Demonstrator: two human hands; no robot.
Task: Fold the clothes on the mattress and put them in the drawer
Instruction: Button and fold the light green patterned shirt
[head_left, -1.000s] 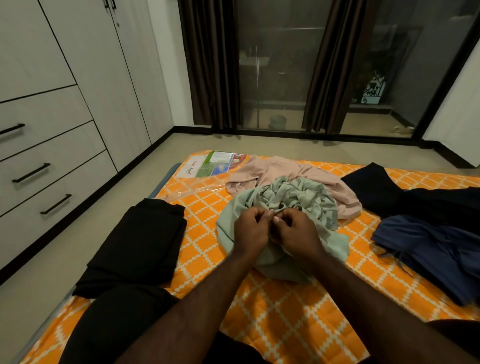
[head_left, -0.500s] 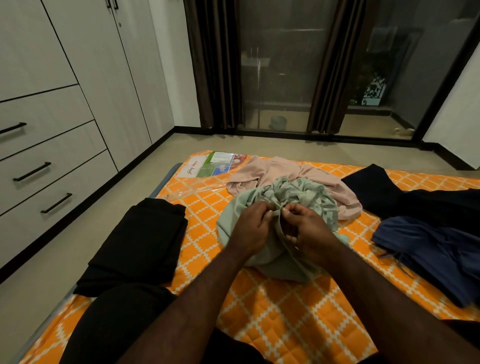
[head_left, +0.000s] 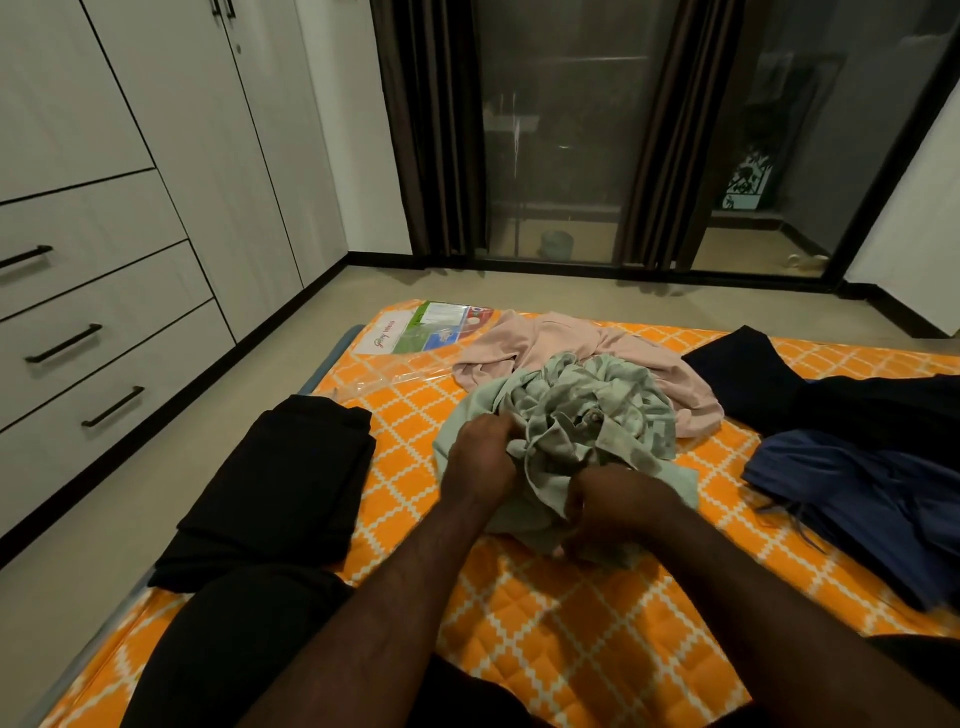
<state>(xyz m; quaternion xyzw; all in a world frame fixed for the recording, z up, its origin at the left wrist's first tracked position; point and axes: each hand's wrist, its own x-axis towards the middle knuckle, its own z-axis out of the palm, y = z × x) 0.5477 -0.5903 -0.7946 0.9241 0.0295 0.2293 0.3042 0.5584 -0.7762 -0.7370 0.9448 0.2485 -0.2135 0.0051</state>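
On the orange mattress (head_left: 571, 649), beside closed drawers (head_left: 104, 332), the crumpled green garment (head_left: 597, 415) lies before me. My left hand (head_left: 480, 462) grips its edge. My right hand (head_left: 608, 504), clutching a fold, has drawn back toward me. I judge it is still being untangled, with folding not begun.

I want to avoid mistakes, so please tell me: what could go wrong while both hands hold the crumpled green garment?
The green garment is bunched in the left hand and right hand; a hard pull may leave it twisted. It overlaps the pink garment, which might get dragged along. The folded black garment lies at the mattress edge and could slip off.
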